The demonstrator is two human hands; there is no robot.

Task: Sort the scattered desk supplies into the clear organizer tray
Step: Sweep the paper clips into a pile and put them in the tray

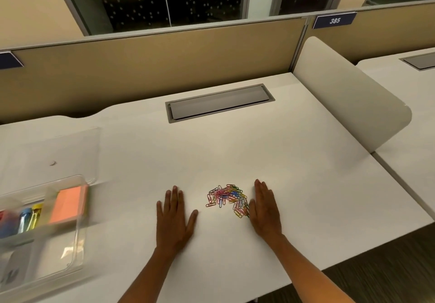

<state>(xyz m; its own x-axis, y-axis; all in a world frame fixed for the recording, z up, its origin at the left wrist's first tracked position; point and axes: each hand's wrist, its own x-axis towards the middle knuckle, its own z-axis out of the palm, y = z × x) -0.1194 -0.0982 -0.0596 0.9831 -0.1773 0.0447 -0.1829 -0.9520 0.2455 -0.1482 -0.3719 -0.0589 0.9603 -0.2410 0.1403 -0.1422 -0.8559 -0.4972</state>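
Both flat and spread, my left hand [175, 218] and right hand [264, 208] bracket the heap of coloured wire paper clips [227, 199], the last loose supplies, while the clear plastic organizer tray [77, 232] at left already holds orange sticky notes [68, 205] and, seemingly, blurred markers [26, 220].

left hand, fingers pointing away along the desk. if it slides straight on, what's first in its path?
Path looks free on the desk; the left hand would probably first reach the grey cable hatch. The paper clips lie to its right, off that line.

Both forearms were bare to the frame's edge, no sleeves showing. The left hand [175, 218] and right hand [264, 211] wore no rings, watch or gloves.
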